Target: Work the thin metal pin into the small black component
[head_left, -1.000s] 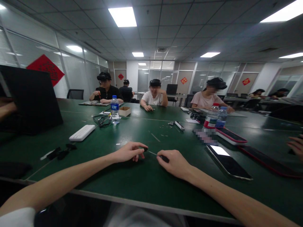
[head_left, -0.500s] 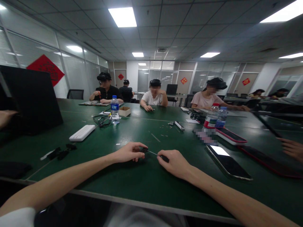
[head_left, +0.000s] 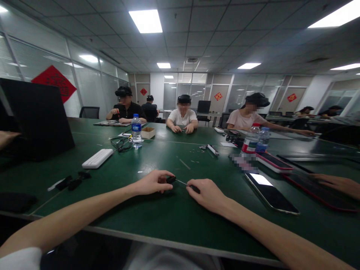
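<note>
Above the green table (head_left: 118, 210), my left hand (head_left: 152, 183) pinches a small black part (head_left: 171, 180) between thumb and fingers. Its exact kind is too small to make out. My right hand (head_left: 207, 193) is closed around the dark handle of a thin screwdriver (head_left: 181, 182). The metal shaft points left, and its tip meets or nearly meets the black part; I cannot tell which. My fingers cover much of both things.
A phone (head_left: 271, 193) lies right of my right hand, near a co-worker's hand (head_left: 337, 183). Small black pieces (head_left: 73, 182) and a white power bank (head_left: 97, 158) lie to the left. A water bottle (head_left: 136, 131) and open box (head_left: 148, 133) stand farther back.
The black part has turned slightly in my left hand; my right hand is almost still. Across the table, a person's raised hand has come down. The co-worker's hand at right has shifted left.
</note>
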A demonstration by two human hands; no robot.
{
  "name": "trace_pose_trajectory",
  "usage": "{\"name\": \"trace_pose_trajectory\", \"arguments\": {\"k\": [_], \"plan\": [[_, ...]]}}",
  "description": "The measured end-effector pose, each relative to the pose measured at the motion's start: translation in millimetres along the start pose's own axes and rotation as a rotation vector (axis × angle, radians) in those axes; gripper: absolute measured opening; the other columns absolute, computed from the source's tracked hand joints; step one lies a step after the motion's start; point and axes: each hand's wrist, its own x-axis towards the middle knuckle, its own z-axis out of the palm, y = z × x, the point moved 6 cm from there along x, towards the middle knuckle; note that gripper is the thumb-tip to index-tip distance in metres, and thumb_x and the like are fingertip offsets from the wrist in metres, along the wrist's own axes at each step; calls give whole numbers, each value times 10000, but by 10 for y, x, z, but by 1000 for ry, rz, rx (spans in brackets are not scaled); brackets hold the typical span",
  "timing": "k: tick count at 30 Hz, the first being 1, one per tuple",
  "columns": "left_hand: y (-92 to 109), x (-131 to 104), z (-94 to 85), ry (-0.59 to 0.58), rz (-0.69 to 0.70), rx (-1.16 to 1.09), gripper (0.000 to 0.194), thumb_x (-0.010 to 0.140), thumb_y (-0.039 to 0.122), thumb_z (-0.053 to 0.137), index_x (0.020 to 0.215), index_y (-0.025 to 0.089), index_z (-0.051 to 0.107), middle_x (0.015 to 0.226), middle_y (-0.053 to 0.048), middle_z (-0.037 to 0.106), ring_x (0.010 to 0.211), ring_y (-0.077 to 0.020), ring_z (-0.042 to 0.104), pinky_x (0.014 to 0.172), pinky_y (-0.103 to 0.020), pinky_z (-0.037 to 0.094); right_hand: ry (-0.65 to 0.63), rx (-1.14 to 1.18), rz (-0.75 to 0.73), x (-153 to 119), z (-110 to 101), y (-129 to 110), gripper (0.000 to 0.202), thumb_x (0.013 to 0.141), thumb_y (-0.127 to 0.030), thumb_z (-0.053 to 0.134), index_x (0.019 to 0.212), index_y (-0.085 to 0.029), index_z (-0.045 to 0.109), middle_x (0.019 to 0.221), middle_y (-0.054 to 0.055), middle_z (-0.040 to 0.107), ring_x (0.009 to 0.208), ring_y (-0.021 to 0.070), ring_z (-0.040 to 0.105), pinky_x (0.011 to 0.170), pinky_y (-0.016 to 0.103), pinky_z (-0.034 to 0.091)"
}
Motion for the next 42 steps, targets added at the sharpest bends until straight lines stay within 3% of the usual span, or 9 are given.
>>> {"name": "trace_pose_trajectory", "arguments": {"k": [18, 42], "plan": [[84, -23, -12, -7, -47, 59, 587, 846, 456, 696, 1346, 165, 600, 791, -29, 684, 636, -141, 597, 576, -221, 449, -25, 22, -30, -22, 6, -5, 302, 977, -361, 483, 1053, -208, 732, 941, 54, 744, 804, 188, 675, 747, 281, 494], [129, -26, -2, -5, -43, 86, 585, 856, 464, 676, 1345, 149, 608, 785, -34, 696, 650, -152, 614, 615, -234, 463, -42, 0, -25, -26, -16, -19, 302, 968, -361, 486, 1050, -207, 732, 935, 56, 746, 811, 193, 677, 748, 286, 494]]}}
